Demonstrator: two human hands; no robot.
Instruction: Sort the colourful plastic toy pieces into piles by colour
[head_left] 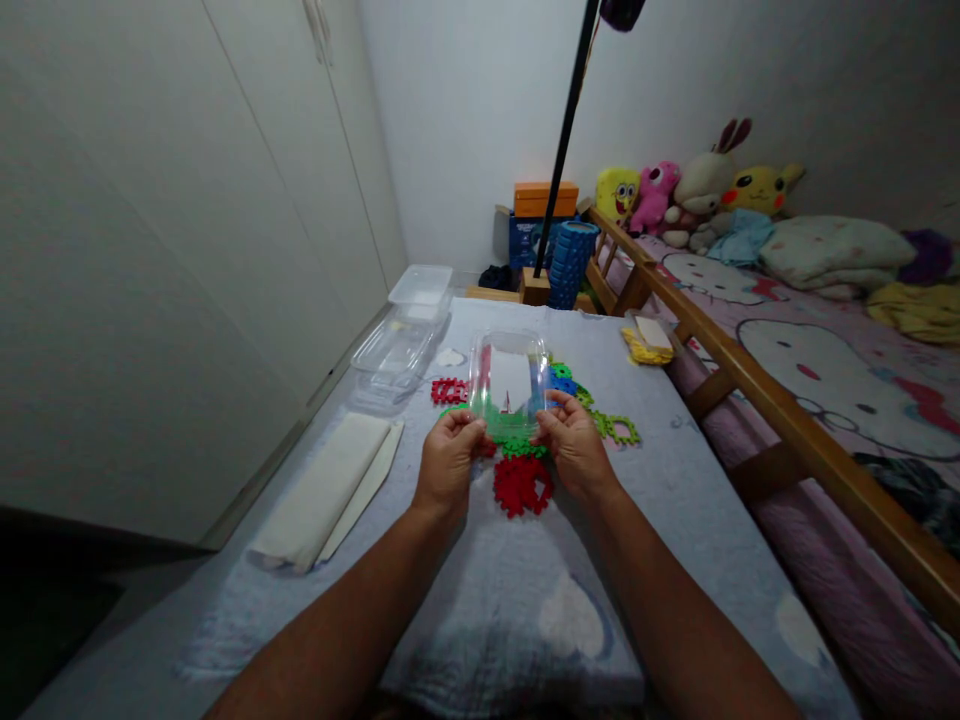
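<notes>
Between my two hands is a clear plastic lid or shallow box (pixel 510 375), raised over the table, with a pale rectangle showing at its middle. My left hand (pixel 448 455) pinches its near left corner. The near right corner is gripped by my right hand (pixel 574 445), thumb and fingers closed on it. Under and around it lie interlocking plastic pieces: a red cluster (pixel 523 485) closest to me, green ones (pixel 517 447) partly seen through the plastic, a red piece (pixel 448 391) at left, and blue (pixel 562 382) and yellow-green pieces (pixel 619 430) at right.
Clear plastic containers (pixel 397 345) stand at the table's far left, near a folded cream cloth (pixel 326 490). A tray with yellow pieces (pixel 649 342) sits at the far right. A wooden bed rail (pixel 787 430) borders the right side; a black pole (pixel 564 140) rises behind the table.
</notes>
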